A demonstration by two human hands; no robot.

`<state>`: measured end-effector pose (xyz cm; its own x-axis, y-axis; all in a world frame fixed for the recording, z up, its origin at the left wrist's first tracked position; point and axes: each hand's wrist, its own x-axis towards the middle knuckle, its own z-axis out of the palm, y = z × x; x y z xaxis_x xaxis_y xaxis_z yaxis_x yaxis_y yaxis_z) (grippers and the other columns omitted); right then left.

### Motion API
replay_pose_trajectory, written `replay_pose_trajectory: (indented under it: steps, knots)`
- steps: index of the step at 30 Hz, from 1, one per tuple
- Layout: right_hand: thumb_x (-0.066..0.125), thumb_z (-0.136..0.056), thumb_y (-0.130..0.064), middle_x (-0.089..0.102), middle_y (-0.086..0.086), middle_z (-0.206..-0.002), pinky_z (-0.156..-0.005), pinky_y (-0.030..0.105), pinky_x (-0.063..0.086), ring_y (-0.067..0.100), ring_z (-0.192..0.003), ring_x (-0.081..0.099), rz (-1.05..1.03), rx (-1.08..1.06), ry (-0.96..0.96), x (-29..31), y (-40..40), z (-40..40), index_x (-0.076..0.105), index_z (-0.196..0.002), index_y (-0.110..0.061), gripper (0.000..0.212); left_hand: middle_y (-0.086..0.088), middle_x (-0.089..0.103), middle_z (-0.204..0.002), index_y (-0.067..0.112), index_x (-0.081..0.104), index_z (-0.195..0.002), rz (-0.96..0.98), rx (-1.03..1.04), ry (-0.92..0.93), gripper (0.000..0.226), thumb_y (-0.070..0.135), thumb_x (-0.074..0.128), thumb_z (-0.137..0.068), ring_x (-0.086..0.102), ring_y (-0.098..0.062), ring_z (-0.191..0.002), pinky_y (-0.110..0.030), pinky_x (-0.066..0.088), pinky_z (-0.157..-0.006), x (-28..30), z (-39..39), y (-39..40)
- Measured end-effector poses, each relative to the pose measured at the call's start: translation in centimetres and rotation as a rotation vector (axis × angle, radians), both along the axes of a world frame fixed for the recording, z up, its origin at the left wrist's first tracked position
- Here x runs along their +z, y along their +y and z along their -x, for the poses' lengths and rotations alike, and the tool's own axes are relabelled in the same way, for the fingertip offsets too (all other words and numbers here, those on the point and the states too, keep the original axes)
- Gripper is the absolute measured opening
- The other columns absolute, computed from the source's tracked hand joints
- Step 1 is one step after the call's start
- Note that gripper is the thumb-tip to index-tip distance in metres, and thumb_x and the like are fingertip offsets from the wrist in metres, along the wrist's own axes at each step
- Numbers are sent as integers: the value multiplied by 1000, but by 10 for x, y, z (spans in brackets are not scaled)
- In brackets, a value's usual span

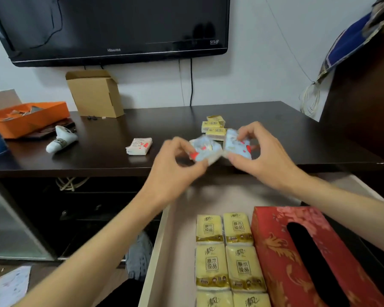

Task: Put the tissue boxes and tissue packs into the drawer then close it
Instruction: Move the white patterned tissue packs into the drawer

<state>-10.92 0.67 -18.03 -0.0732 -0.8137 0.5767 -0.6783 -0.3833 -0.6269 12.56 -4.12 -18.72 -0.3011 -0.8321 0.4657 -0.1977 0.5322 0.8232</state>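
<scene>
My left hand (177, 167) grips a light blue tissue pack (205, 150) with red marks, held above the table's front edge. My right hand (262, 156) grips a second light blue tissue pack (236, 144), touching the first. Behind them a small pile of yellow tissue packs (214, 127) rests on the dark table (111, 156). A white tissue pack (139, 146) with red print lies further left. Below, the open drawer (177, 240) holds several yellow tissue packs (226, 251) in rows and a red patterned tissue box (275, 251) along its right side.
A black TV (111, 29) hangs on the wall. On the table stand a cardboard box (95, 96), an orange tray (29, 120) and a white sock-like item (61, 140). A dark cabinet (359, 107) rises at the right.
</scene>
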Motion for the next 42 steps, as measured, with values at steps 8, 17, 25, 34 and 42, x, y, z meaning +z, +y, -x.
replay_pose_trajectory:
  steps: [8,17,25,34,42]
  knots:
    - [79,-65,-60,66,-16,-99,-76,35,56,4,-85,64,-494,-4,197,-38,59,-12,49,-98,-43,48,9,62,-109,32,57,-85,-141,-181,-566,35,33,87,-67,68,-11,-95,-35,61,-77,-42,-20,30]
    - [70,-55,-73,58,-31,-118,-79,33,43,2,-100,59,-650,-23,509,-42,51,-21,39,-119,-52,73,11,55,-121,37,42,-119,176,-187,-1041,58,48,76,-73,59,-13,-102,-29,49,-80,-59,-6,27]
    - [79,-58,-63,58,-25,-131,-86,36,43,7,-112,57,-715,-25,547,-40,48,-24,40,-137,-47,90,12,54,-124,36,40,-129,162,-234,-1067,64,47,75,-77,59,-14,-103,-35,51,-86,-56,-9,26]
    - [76,-58,-71,52,-25,-130,-90,38,42,5,-120,49,-694,-18,557,-39,48,-23,43,-139,-46,91,13,51,-131,32,39,-138,167,-238,-1038,73,44,78,-77,50,-8,-118,-32,50,-95,-52,-10,28]
    - [65,-86,-50,61,-26,-117,-97,35,46,-4,-117,52,-312,-6,156,-47,53,-18,65,-111,-41,27,19,63,-117,32,61,-121,246,-59,-632,30,33,64,-91,57,1,-109,-33,51,-93,-30,-27,24]
